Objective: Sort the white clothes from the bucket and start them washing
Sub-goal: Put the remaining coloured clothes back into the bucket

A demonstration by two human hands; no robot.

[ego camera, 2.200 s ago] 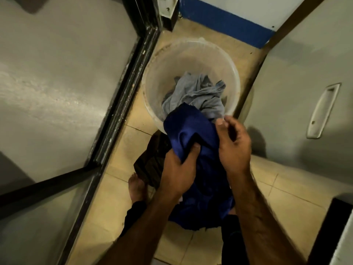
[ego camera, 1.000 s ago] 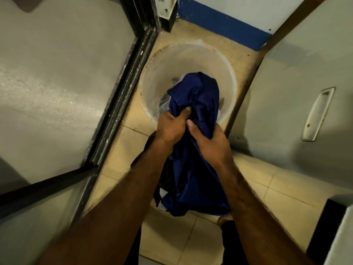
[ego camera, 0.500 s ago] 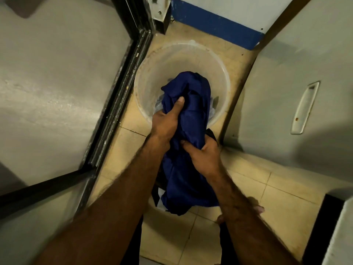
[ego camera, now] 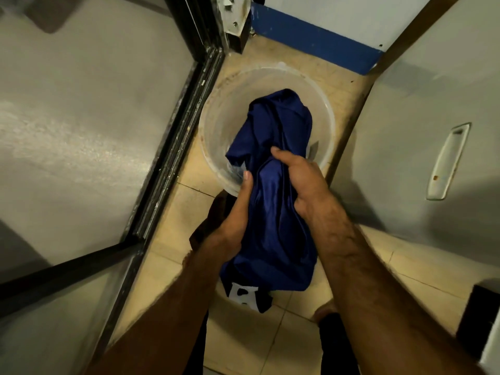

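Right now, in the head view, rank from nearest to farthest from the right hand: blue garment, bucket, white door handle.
1. Blue garment: gripped by the right hand.
2. Bucket: just ahead on the floor.
3. White door handle: far right.

Garment (ego camera: 273, 201) draped over bucket (ego camera: 216, 125) rim, between hands.

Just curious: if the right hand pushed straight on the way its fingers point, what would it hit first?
The blue cloth that the right hand already grips; beyond it probably the bucket, though depth is unclear.

Two bare forearms, no sleeves, left hand (ego camera: 235, 212), right hand (ego camera: 305, 182), dark trousers (ego camera: 335, 345)
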